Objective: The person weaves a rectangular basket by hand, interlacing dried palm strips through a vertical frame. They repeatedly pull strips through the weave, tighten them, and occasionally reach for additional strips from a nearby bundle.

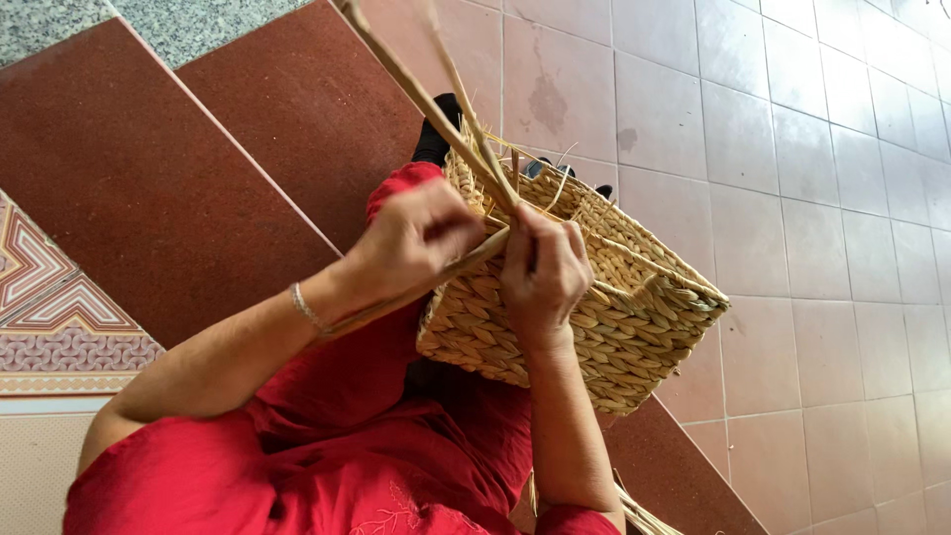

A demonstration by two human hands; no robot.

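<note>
left hand: frame centre, pinching straw strands at rim
right hand: gripping woven basket rim w/ strand
tip: keep strands taut, tuck tight btwn weaves

1. Soft, even daylight fills the view; nothing is dim.
2. A pale sheen lies on the floor tiles at upper right.
3. Shadows are faint and diffuse.
4. Focus is sharp throughout; the frame sits tilted.
</note>
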